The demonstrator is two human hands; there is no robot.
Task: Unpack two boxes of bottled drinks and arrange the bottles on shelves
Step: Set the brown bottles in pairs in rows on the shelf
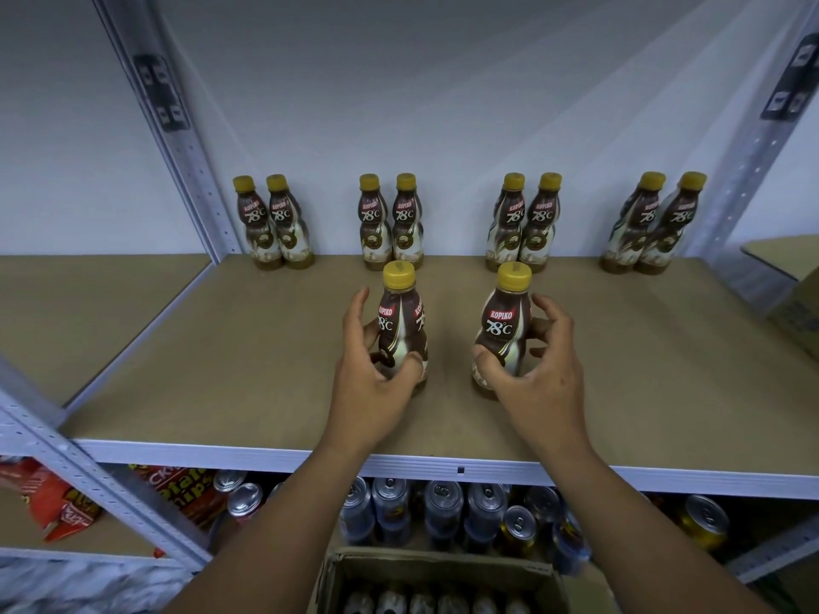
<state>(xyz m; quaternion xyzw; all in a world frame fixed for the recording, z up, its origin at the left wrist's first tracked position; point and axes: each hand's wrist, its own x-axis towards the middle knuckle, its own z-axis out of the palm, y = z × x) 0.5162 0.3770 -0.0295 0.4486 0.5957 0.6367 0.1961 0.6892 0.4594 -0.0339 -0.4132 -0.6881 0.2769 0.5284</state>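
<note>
**A:** From the head view, how much is shelved?

**B:** Eight small brown plastic coffee bottles with yellow caps (390,223) stand upright along the back of the tan board shelf (221,347). They are in four pairs, each pair touching and the pairs well apart. Two more are going in ahead of them.

**A:** Are those two in the hands?

**B:** Yes. The left grip (376,370) wraps thumb and fingers round the lower body of the left brown bottle (401,330). The right grip (538,374) curls the same way round the right brown bottle (503,330). Both bottles are upright, mid-shelf, in front of the two middle pairs. Their bases seem to be on the board, though I cannot tell for sure.

**A:** So what is left?

**B:** Plenty, I'd judge. The open brown cardboard box (337,578) just below the arms shows a row of bottle tops (421,607), blurred, so a count isn't possible. Part of another cardboard box (793,316) shows at the right edge, and its contents are hidden. Most of the shelf's front is bare board.

**A:** What is below?

**B:** Silver-topped drink cans (443,498) crowd the lower shelf, and red crisp bags (57,502) lie to the left. Neither is part of this job. My guess is the first box is partly emptied and the second is unopened or waiting.
</note>
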